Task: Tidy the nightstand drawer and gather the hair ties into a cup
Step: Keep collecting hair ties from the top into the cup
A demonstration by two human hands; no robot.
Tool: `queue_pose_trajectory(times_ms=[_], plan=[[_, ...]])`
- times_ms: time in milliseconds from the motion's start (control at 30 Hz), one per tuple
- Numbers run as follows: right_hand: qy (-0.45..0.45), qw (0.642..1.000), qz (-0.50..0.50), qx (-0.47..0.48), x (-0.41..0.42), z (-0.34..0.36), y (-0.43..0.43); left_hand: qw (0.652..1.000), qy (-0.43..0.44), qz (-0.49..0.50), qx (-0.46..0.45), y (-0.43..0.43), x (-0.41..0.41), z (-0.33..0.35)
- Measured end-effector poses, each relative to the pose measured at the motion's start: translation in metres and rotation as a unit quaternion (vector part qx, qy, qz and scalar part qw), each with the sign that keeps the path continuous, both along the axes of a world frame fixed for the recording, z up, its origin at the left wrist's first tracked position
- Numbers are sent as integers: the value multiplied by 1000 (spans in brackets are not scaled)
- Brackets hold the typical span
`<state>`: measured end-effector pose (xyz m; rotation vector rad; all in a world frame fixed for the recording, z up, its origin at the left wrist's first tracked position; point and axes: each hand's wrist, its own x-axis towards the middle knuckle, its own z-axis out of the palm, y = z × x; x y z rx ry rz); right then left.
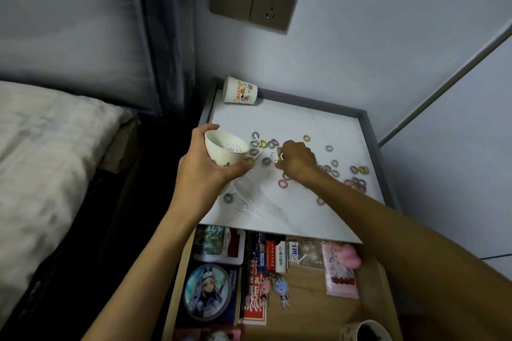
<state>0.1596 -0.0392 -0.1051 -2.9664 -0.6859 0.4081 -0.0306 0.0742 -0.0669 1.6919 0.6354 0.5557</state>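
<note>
My left hand [203, 166] grips a white paper cup [225, 150] just above the nightstand's left side; something white lies inside it. My right hand [296, 159] hovers over the middle of the white nightstand top [318, 219] and pinches a small hair tie [280, 157] between its fingertips. Several small coloured hair ties [356, 183] lie scattered across the top, and white elastic cords [243, 203] trail near the front left. Below, the drawer [318, 310] stands open.
A second printed paper cup [239, 90] lies on its side at the back left corner. The drawer holds a round tin [207, 292], card packs, keychains [282, 288] and a pink packet [342, 271]. Another cup [365, 331] sits at the drawer's front right. A bed [47, 160] is at left.
</note>
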Motion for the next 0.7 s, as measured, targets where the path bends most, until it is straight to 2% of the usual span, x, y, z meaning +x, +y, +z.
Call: queue_pose_trajectory(times_ms=[100, 167, 267, 367, 700], plan=[[11, 1000, 19, -6, 8, -1, -4, 1000, 0, -3, 2, 0, -1, 0], [36, 999, 13, 26, 16, 0, -7, 1000, -1, -3, 1, 1, -1, 0], [117, 983, -4, 141, 26, 11, -14, 1000, 0, -5, -6, 1, -1, 0], [212, 944, -36, 249, 30, 18, -22, 1000, 2, -7, 2, 2, 0, 1], [326, 886, -109, 310, 50, 7, -36, 999, 27, -5, 42, -3, 5, -1]])
